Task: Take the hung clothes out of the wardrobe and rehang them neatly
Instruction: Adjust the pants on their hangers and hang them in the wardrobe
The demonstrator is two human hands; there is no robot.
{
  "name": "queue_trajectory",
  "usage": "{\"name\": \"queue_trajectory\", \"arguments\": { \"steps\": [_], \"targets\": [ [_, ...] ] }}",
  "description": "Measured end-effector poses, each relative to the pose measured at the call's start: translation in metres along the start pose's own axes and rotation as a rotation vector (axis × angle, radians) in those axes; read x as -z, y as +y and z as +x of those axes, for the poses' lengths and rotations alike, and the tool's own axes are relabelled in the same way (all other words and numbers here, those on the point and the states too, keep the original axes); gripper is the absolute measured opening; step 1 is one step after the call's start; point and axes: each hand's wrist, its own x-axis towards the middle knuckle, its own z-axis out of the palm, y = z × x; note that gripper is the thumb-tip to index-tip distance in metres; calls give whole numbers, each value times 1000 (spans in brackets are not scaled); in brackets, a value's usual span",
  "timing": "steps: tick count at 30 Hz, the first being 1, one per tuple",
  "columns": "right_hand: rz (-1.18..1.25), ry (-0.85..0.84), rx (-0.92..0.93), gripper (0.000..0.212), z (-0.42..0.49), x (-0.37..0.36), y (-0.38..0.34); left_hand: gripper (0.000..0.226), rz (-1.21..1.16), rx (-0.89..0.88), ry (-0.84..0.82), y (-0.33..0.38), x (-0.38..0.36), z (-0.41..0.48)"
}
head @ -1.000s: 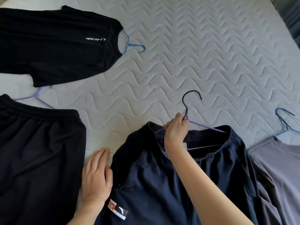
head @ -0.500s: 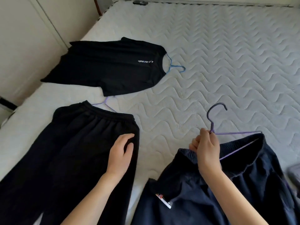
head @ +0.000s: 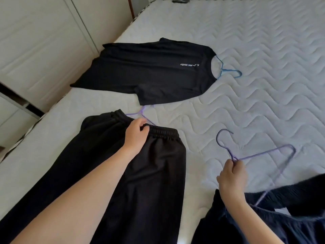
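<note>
My right hand (head: 231, 176) grips the neck of a purple wire hanger (head: 267, 154), held up over the mattress; one end of it still runs down into the waistband of the navy trousers (head: 274, 217) at the lower right. My left hand (head: 136, 136) rests on the elastic waistband of the black trousers (head: 123, 182), fingers curled over its edge. A second purple hanger (head: 143, 112) pokes out just beyond that waistband. Farther off lies a black T-shirt (head: 149, 71) with a blue hanger (head: 226, 71) sticking out of its collar.
Everything lies on a white quilted mattress (head: 255, 50). White wardrobe doors (head: 40, 46) stand along the left side of the bed. A small dark object (head: 180, 0) sits at the mattress's far edge.
My left hand has slid up the black trousers to their waistband. My right hand has pulled the purple hanger further out of the navy trousers. The view has swung left.
</note>
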Motion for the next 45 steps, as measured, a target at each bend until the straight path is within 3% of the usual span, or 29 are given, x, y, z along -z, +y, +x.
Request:
{"name": "queue_trajectory", "arguments": {
  "steps": [4, 8, 12, 17, 20, 24, 28, 35, 39, 45],
  "targets": [
    [-96, 108, -12, 25, 7, 2, 31, 13, 141, 61, -37, 6, -23, 36],
    [-100, 159, 33, 26, 14, 2, 41, 44, 307, 197, 19, 13, -46, 60],
    [-103, 184, 46, 27, 17, 0, 53, 54, 294, 334, 79, 17, -57, 67],
    [-93, 190, 51, 27, 19, -1, 53, 40, -29, 552, 12, 28, -44, 77],
    [-104, 192, 51, 27, 18, -1, 49, 22, -507, 634, 133, 37, -35, 58],
    [-90, 181, 50, 26, 7, 1, 35, 18, -854, 490, 255, 46, -17, 2],
    [-46, 179, 69, 24, -11, 15, 12, 26, -932, 406, 317, 52, 11, -65],
    [83, 236, 56, 25, -60, 76, -14, 27, -962, 408, 226, 62, 29, -172],
    [304, 200, -76, 26, -83, 110, -17, 31, -894, 416, 48, 74, 1, -217],
    [374, 240, -110, 28, -101, 150, 0, 33, -746, 460, -164, 59, -61, -239]
  ]
}}
